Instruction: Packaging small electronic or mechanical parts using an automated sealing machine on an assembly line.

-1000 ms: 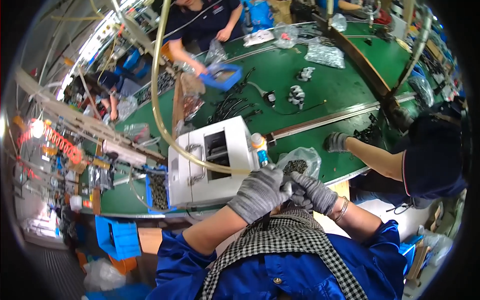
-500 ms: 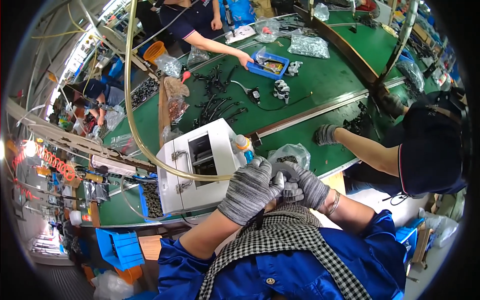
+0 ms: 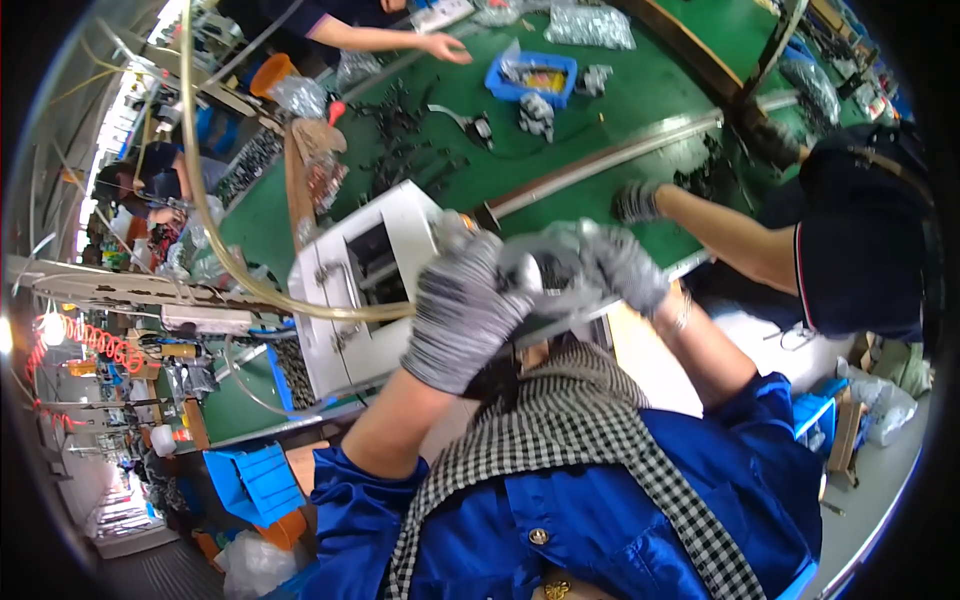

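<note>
My left hand (image 3: 462,312), in a grey striped knit glove, is closed beside the white machine box (image 3: 330,290), its thumb toward the middle. What it holds is blurred and partly hidden by the fingers. My right hand (image 3: 628,270), gloved alike, is at the right edge of a clear plastic bag (image 3: 520,243) that has small dark parts (image 3: 558,272) in it. Motion smears the right fingers, so their grip on the bag does not show. Behind my left hand, a bottle with an orange cap (image 3: 466,224) is mostly covered.
A clear hose (image 3: 240,262) arcs past the machine box. Across the green table (image 3: 590,185) runs a metal rail (image 3: 610,165). Beyond it are a blue tray (image 3: 530,78), metal castings (image 3: 537,117) and black levers (image 3: 395,160). At the right, a co-worker's gloved hand (image 3: 637,202) rests on the table.
My hands have moved apart; the round grey part between them no longer shows clearly. My right hand has come to the bag. The far co-worker's hand has left the blue tray. The view has shifted.
</note>
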`<action>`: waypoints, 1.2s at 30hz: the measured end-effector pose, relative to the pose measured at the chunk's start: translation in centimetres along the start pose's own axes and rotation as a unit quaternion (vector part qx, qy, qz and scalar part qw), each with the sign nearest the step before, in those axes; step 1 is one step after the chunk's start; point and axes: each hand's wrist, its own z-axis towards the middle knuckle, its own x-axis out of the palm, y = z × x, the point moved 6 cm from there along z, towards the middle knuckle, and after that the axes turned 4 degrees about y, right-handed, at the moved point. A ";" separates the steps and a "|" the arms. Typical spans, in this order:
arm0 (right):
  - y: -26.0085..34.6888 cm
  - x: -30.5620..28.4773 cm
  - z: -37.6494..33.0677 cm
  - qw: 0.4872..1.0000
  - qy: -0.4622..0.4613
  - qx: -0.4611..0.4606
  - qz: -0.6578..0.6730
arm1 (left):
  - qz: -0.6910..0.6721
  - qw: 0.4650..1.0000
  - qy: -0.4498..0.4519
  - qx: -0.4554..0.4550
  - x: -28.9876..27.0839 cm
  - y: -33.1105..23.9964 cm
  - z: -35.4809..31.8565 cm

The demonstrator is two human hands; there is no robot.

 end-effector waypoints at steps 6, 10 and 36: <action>1.3 -0.8 3.9 0.881 -0.013 -0.037 -0.472 | -0.034 0.996 -0.060 -0.050 -2.7 0.5 0.7; 1.2 1.8 3.7 0.795 0.053 -0.090 -0.598 | -0.032 0.992 -0.096 -0.074 -3.7 0.6 0.2; 10.8 7.1 -4.3 0.966 0.174 -0.189 0.010 | -0.247 0.951 -0.104 -0.152 -1.8 0.8 -7.1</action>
